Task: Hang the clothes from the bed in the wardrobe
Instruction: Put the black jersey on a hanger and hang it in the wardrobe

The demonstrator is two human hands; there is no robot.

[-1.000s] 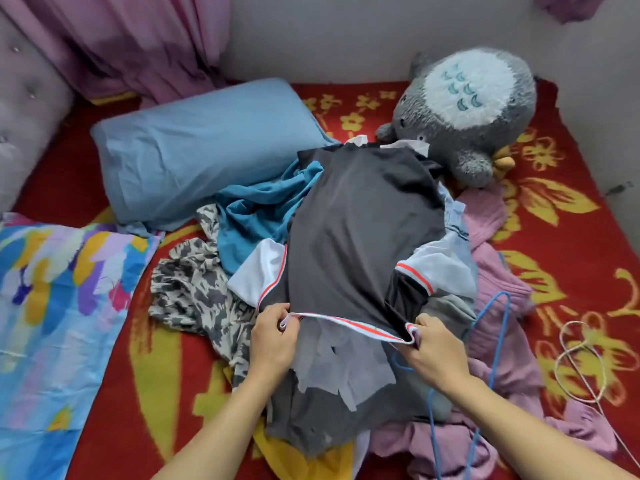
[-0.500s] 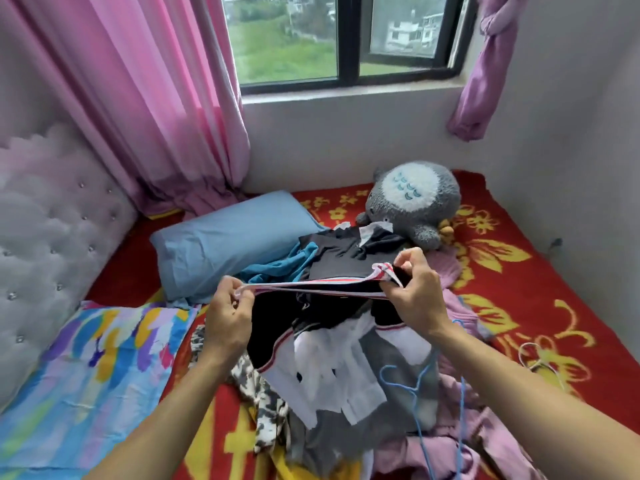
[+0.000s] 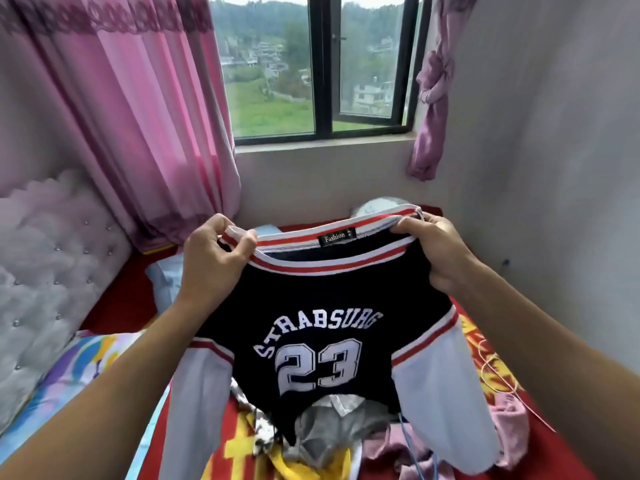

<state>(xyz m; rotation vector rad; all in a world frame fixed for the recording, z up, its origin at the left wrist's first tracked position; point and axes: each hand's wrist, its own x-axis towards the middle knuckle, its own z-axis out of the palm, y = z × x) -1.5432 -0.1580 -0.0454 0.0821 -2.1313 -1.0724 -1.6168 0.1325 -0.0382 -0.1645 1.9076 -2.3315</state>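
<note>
One dark navy jersey with a red-and-white striped neckband point(image 3: 329, 306) is held up in the air over the bed point(image 3: 117, 306), its printed side facing the camera. It reads "STRABSURG" over the number 23, and one small black label point(image 3: 336, 236) sits inside the back of the neck. Its two white sleeves hang down, one on each side, and the lower hem droops to the clothes below.

Both hands are closed on the neckband, one at each end. The left hand point(image 3: 214, 258) pinches the striped band between its thumb and curled fingers. The right hand point(image 3: 436, 251) has its fingers folded over the other end, gripping band and shoulder together.

Under the jersey, on the red blanket with yellow flowers, lies a loose pile in which four other garments can be told apart:
- one grey garment point(image 3: 332, 431)
- one pink garment point(image 3: 512, 420)
- one yellow garment point(image 3: 311, 462)
- one black-and-white patterned garment point(image 3: 263, 431)

Two wire hangers lie with them. One thin blue hanger point(image 3: 406, 434) is among the pink cloth, and one pale hanger point(image 3: 491, 372) lies on the blanket at the right.

One light blue pillow point(image 3: 166, 282) shows behind the left hand, and one many-coloured cloth point(image 3: 69, 368) lies by the grey tufted headboard point(image 3: 52, 271). The black-framed window point(image 3: 323, 81) has two panes. One pink curtain point(image 3: 145, 133) hangs on its left and one purple curtain point(image 3: 429, 109), knotted, on its right.
</note>
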